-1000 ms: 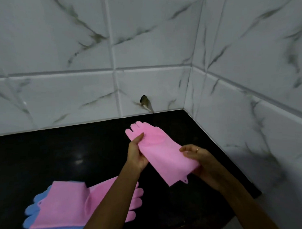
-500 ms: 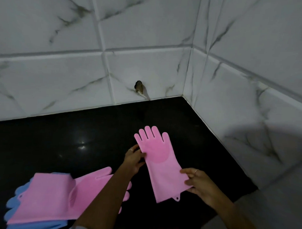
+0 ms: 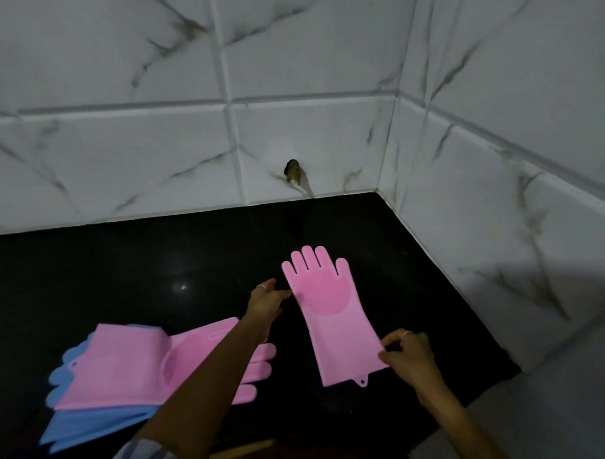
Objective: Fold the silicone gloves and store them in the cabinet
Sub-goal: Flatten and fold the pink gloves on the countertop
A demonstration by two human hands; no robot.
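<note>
Pink glove (image 3: 329, 316): flat on black counter (image 3: 121, 274), fingers toward the wall. Left hand (image 3: 265, 300): fingertips at the glove's thumb-side edge, loosely curled, no clear pinch. Right hand (image 3: 408, 356): thumb and fingers pinching cuff corner. Second pink glove (image 3: 145, 368) over blue gloves (image 3: 81, 424), lower left.

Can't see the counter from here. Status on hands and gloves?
Left hand at the flat pink glove, palm edge. Right hand pinching its cuff. Not folded yet. Pink and blue gloves piled left; nothing in the way.
</note>
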